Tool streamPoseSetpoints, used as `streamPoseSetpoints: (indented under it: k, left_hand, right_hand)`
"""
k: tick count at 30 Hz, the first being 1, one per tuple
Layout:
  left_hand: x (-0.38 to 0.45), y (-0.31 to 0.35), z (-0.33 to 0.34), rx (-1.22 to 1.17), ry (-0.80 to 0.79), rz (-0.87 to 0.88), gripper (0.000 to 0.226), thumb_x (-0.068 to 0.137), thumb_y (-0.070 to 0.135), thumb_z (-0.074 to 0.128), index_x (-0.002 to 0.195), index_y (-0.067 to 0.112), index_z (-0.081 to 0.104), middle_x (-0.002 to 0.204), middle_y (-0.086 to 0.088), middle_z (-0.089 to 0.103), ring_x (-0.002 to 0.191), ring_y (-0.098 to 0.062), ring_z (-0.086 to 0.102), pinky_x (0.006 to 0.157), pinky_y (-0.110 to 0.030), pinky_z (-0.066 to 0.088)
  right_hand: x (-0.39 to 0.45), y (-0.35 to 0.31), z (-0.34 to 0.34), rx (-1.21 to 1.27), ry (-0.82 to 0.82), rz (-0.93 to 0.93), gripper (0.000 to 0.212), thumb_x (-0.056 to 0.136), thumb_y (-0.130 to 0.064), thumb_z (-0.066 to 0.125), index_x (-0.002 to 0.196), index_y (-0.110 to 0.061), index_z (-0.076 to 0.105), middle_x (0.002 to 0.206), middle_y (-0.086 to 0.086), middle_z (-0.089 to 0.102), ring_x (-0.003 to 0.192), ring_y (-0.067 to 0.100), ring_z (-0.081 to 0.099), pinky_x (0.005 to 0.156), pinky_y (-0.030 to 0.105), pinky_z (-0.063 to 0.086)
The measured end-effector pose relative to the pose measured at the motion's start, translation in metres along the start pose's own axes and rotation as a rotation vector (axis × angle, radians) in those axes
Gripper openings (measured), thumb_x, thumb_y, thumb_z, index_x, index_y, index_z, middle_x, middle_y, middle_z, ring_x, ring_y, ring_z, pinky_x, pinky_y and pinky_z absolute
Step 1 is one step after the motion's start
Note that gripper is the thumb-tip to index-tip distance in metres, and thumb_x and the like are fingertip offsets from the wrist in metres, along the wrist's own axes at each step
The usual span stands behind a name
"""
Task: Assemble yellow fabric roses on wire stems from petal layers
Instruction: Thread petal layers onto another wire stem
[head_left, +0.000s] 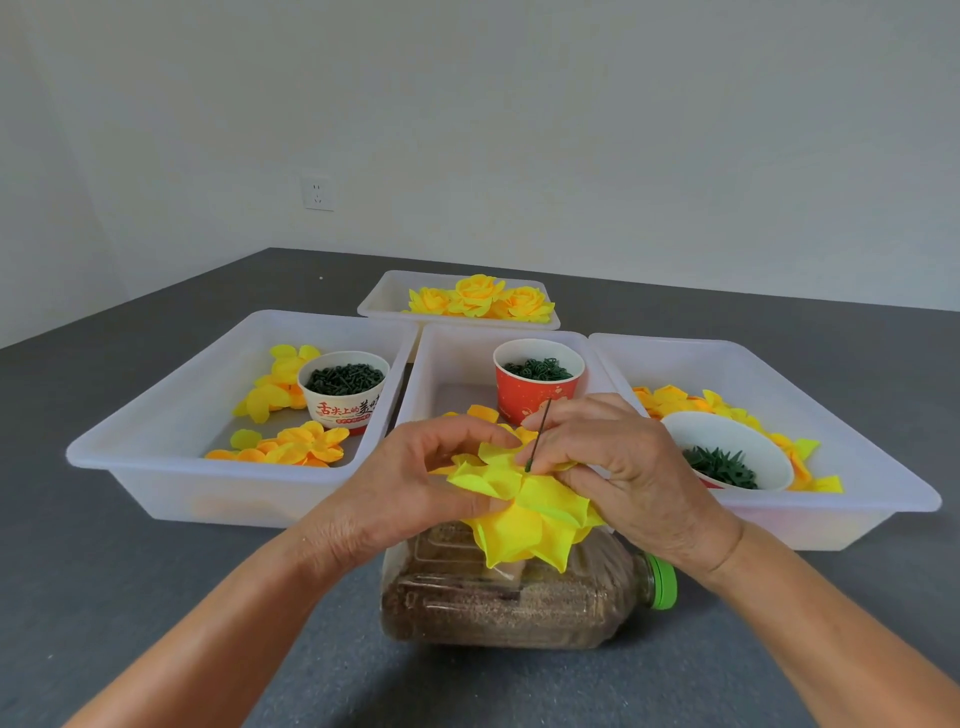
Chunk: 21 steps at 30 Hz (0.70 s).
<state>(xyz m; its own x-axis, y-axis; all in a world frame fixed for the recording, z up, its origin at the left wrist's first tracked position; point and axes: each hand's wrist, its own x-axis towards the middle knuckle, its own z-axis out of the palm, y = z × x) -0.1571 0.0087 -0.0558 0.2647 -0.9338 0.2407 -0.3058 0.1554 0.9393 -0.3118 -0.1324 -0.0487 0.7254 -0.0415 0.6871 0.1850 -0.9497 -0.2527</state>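
Head view: left hand (415, 483) pinches yellow petal layers (524, 509), keeps stack steady on wire stem (537, 436). Right hand (613, 457) fingers curled on petals at stem, probably pushing layer down. Flower sits above sand-filled bottle (519, 597), likely stem holder.

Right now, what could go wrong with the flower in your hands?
The thin wire points up between the fingers, so it could poke the right hand. The yellow petals are only pinched by the left hand and might slip off. The bottle lying underneath could roll.
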Motion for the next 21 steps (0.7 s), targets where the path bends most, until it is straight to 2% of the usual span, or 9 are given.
streamPoseSetpoints:
  k: [7, 13, 16, 19, 21]
  left_hand:
    - [-0.001, 0.004, 0.000, 0.014, 0.043, -0.007, 0.037, 0.064, -0.011, 0.076, 0.091, 0.014, 0.072, 0.096, -0.010, 0.071, 0.086, -0.011, 0.066, 0.076, -0.021, 0.054]
    - [-0.001, 0.007, -0.002, 0.040, 0.067, -0.040, 0.034, 0.063, -0.012, 0.077, 0.084, 0.015, 0.073, 0.090, -0.007, 0.073, 0.084, -0.012, 0.067, 0.072, -0.018, 0.053]
    - [-0.002, 0.005, -0.003, 0.020, 0.056, -0.047, 0.027, 0.061, -0.001, 0.077, 0.084, 0.015, 0.074, 0.092, -0.008, 0.072, 0.086, -0.014, 0.067, 0.073, -0.019, 0.052]
    - [-0.003, 0.006, -0.004, -0.042, 0.038, -0.065, 0.025, 0.068, 0.011, 0.060, 0.089, 0.008, 0.074, 0.097, -0.014, 0.070, 0.091, -0.021, 0.067, 0.080, -0.026, 0.053]
    - [-0.003, 0.008, -0.003, -0.053, 0.062, -0.073, 0.023, 0.072, 0.018, 0.060, 0.087, 0.009, 0.075, 0.091, -0.007, 0.072, 0.092, -0.016, 0.066, 0.081, -0.026, 0.052]
  right_hand:
    - [0.004, -0.001, -0.002, 0.067, -0.069, 0.054, 0.009, 0.073, -0.005, 0.069, 0.074, -0.012, 0.074, 0.088, -0.010, 0.073, 0.106, 0.010, 0.061, 0.093, 0.045, 0.045]
    - [0.008, -0.002, -0.008, 0.092, -0.159, 0.120, 0.014, 0.074, 0.001, 0.067, 0.076, -0.010, 0.076, 0.089, -0.004, 0.074, 0.110, 0.015, 0.059, 0.096, 0.037, 0.043]
    - [0.010, -0.005, -0.014, 0.057, -0.226, 0.141, 0.024, 0.072, 0.008, 0.063, 0.081, -0.010, 0.077, 0.093, -0.002, 0.074, 0.115, 0.020, 0.056, 0.099, 0.031, 0.041]
    - [0.009, -0.011, -0.020, 0.027, -0.276, 0.213, 0.032, 0.067, -0.004, 0.053, 0.085, -0.013, 0.078, 0.097, -0.008, 0.073, 0.119, 0.008, 0.049, 0.102, 0.016, 0.035]
    - [0.009, -0.013, -0.024, 0.055, -0.335, 0.286, 0.035, 0.067, -0.012, 0.050, 0.088, -0.015, 0.078, 0.103, -0.009, 0.072, 0.122, 0.001, 0.044, 0.103, 0.016, 0.034]
